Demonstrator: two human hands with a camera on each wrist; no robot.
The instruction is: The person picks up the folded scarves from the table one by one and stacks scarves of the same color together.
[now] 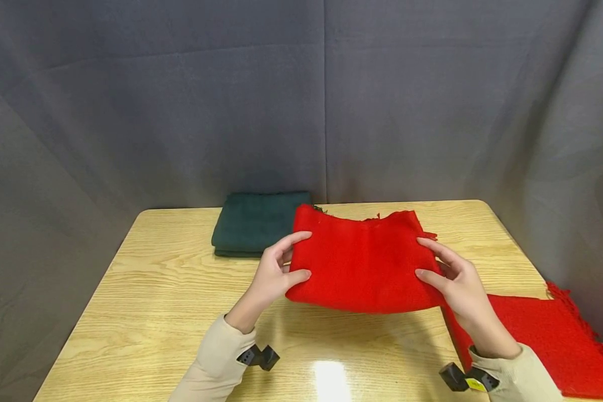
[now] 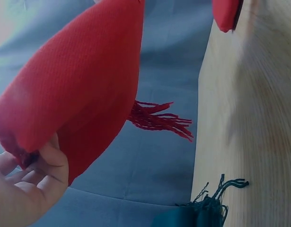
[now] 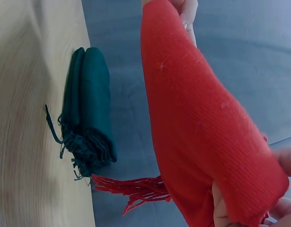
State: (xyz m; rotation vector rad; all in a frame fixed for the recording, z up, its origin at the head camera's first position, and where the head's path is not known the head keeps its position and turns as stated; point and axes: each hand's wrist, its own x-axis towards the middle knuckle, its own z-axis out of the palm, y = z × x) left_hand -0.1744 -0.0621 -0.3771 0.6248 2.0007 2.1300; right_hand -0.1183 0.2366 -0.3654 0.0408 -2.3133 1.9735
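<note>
A folded red scarf [image 1: 362, 262] is held up off the table between both hands. My left hand [image 1: 283, 265] pinches its left end, thumb on the near face and the other fingers partly hidden behind. At the right end, my right hand [image 1: 454, 282] grips it the same way. Red fringe [image 2: 159, 118] hangs below the scarf in the left wrist view. Behind it, a folded dark green scarf [image 1: 256, 223] lies at the back of the table, its fringe [image 3: 79, 151] showing in the right wrist view.
Another red scarf [image 1: 542, 340] with a fringed edge lies at the table's right side, partly under my right forearm. The wooden table [image 1: 146, 301] has grey curtains [image 1: 241, 111] behind it and along both sides.
</note>
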